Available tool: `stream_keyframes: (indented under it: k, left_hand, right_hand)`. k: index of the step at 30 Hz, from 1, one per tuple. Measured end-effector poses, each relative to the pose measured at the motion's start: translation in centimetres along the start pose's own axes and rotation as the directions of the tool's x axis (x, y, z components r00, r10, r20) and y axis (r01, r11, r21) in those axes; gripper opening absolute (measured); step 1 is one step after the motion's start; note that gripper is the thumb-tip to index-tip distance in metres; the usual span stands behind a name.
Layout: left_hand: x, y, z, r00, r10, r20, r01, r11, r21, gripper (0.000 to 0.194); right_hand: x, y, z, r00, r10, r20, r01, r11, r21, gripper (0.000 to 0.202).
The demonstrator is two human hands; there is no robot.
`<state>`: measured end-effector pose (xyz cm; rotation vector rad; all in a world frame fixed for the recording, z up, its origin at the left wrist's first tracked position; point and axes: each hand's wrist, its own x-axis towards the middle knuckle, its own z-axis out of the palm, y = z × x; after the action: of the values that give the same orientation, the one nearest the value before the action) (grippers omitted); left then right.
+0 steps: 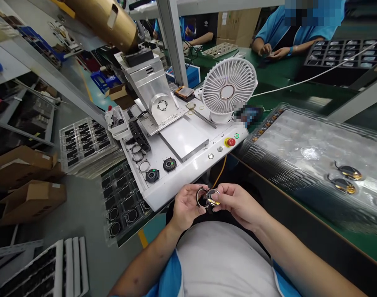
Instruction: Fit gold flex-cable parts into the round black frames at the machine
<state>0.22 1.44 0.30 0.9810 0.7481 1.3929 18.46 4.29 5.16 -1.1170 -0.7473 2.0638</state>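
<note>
My left hand [186, 206] is closed on a dark round watch case ring [202, 199], held by its rim in front of my lap. Right beside it, my right hand [236, 202] pinches a round watch part [212, 198] with a shiny, gold-toned face. The two parts are side by side, touching or nearly so; the fingers cover some of their edges. On the white machine's near edge lie a black watch back [169, 164] and a second watch back [151, 175], each with a green spot. Several thin rings [144, 166] lie behind them.
A white machine base [173, 185] stands ahead, carrying a red stop button [231, 142] and a white fan [228, 88]. On the right, a clear plastic tray [300, 144] bears round parts with cables. A tray of cases [123, 198] sits at left. Co-workers sit across the green bench.
</note>
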Motion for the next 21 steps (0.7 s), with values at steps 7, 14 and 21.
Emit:
stream_keyframes:
  k: [7,14,21]
  left_hand:
    - [-0.6,-0.7,-0.1,0.998,0.056,0.014,-0.055,0.998,-0.037,0.06]
    - [-0.7,-0.9,-0.6,0.997,0.067,-0.032,-0.066,0.997,0.038,0.06]
    - [-0.5,-0.8,-0.6,0.994,0.108,0.015,-0.109,0.994,0.025,0.058]
  right_hand:
    - [-0.8,0.4,3.2,0.969,-0.214,-0.122,0.192,0.967,-0.17,0.035]
    - [-1.1,0.1,4.1,0.958,-0.253,-0.133,0.215,0.943,-0.253,0.03]
    - [-0.8,0.5,3.9,0.957,-0.265,-0.12,0.225,0.936,-0.272,0.031]
